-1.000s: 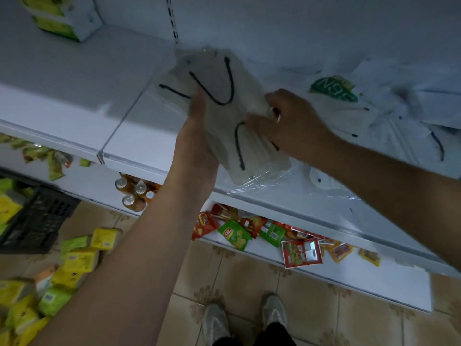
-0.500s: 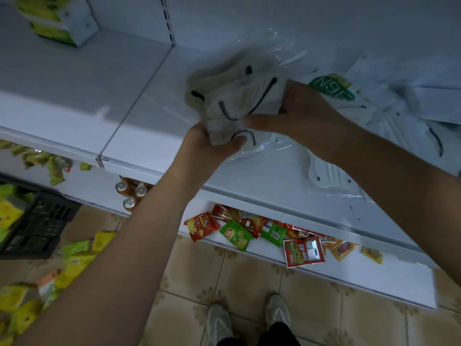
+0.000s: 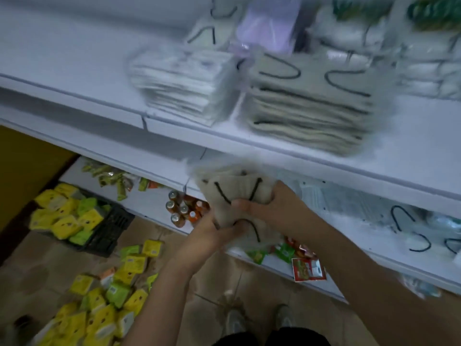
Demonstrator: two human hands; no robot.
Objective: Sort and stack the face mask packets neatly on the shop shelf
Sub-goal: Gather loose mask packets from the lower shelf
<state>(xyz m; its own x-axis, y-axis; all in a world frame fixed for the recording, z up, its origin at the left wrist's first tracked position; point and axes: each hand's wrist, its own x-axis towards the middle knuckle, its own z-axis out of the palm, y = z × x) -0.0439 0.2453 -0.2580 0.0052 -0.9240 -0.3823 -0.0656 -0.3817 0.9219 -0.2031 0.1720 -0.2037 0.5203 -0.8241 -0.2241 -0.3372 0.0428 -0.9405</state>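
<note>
A bundle of beige face mask packets point(image 3: 233, 191) with black ear loops is held in front of the shelves. My left hand point(image 3: 209, 237) grips its lower edge and my right hand point(image 3: 272, 208) grips its right side. On the upper white shelf point(image 3: 411, 146) lies a neat stack of beige mask packets point(image 3: 309, 106), with a stack of white mask packets point(image 3: 184, 81) to its left. Loose clear-wrapped mask packets point(image 3: 389, 216) lie scattered on the middle shelf to the right. The view is blurred.
More white packets point(image 3: 361, 33) and a lilac packet point(image 3: 269, 23) sit at the back of the upper shelf. Small bottles point(image 3: 182, 208) and snack sachets point(image 3: 306, 265) lie on the bottom shelf. Yellow and green packets point(image 3: 104, 295) and a black crate point(image 3: 109, 233) cover the floor on the left.
My view has swung upward, bringing the upper shelf with its stacks into sight. Both hands have lifted the beige bundle off the middle shelf and hold it in front of the shelves.
</note>
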